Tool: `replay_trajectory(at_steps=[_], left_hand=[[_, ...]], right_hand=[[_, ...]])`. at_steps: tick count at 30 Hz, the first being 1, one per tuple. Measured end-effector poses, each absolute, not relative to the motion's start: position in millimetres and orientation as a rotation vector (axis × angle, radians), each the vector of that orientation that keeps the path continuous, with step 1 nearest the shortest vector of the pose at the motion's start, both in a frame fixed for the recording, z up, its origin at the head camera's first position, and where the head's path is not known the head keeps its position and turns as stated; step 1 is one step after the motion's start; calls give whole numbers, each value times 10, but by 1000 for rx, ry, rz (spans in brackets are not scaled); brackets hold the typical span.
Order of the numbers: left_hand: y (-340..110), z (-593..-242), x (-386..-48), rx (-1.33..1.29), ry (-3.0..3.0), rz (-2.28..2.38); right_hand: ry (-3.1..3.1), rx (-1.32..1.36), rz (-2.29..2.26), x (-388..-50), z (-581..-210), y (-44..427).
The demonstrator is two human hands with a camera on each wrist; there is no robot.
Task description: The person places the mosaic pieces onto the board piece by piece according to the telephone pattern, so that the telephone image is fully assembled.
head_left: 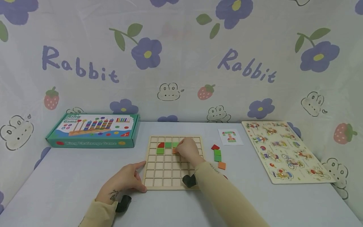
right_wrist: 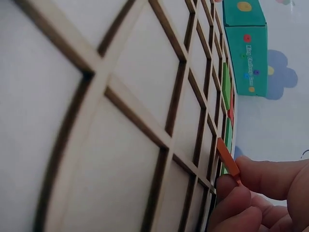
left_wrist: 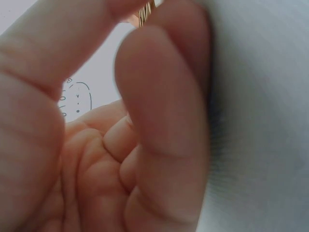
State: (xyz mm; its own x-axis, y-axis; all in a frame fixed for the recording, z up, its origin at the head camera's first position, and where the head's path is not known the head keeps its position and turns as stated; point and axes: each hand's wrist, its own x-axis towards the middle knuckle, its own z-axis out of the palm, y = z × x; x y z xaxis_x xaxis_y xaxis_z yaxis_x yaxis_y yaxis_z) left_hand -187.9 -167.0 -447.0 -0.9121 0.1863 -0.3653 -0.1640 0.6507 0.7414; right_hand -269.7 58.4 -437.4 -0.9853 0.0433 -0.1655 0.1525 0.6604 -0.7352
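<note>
A wooden grid board (head_left: 159, 174) lies flat on the white table. My right hand (head_left: 188, 151) pinches an orange square tile (right_wrist: 228, 158) between thumb and fingers, tilted over a cell in the board's upper part. Near it in the grid sit a red rounded piece (head_left: 161, 145), a green tile (head_left: 168, 144) beside it, another green tile (head_left: 160, 151) below, and a third green tile (head_left: 175, 144) partly behind the hand. My left hand (head_left: 122, 179) touches the board's left edge with the index finger and its lower left corner with the thumb; its other fingers are curled in the left wrist view.
Right of the board lie a red piece (head_left: 215, 147), two green tiles (head_left: 217, 155) and an orange tile (head_left: 222, 165). Behind them is a pattern card (head_left: 231, 140). A picture puzzle board (head_left: 286, 151) lies far right, a green game box (head_left: 92, 130) back left.
</note>
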Motion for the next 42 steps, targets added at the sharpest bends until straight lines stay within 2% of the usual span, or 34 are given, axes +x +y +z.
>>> replay_trajectory(at_steps=[25, 35, 42], left_hand=[[-1659, -4455, -1891, 12, 2460, 1161], [-1664, -4456, -1883, 26, 2467, 1140], [-1660, -4466, -1891, 34, 2479, 1107]], right_hand=[[2867, 215, -981, -2698, -4364, 498], [2535, 89, -1724, -2554, -4324, 759], [2404, 140, -1892, -2368, -4232, 1156]])
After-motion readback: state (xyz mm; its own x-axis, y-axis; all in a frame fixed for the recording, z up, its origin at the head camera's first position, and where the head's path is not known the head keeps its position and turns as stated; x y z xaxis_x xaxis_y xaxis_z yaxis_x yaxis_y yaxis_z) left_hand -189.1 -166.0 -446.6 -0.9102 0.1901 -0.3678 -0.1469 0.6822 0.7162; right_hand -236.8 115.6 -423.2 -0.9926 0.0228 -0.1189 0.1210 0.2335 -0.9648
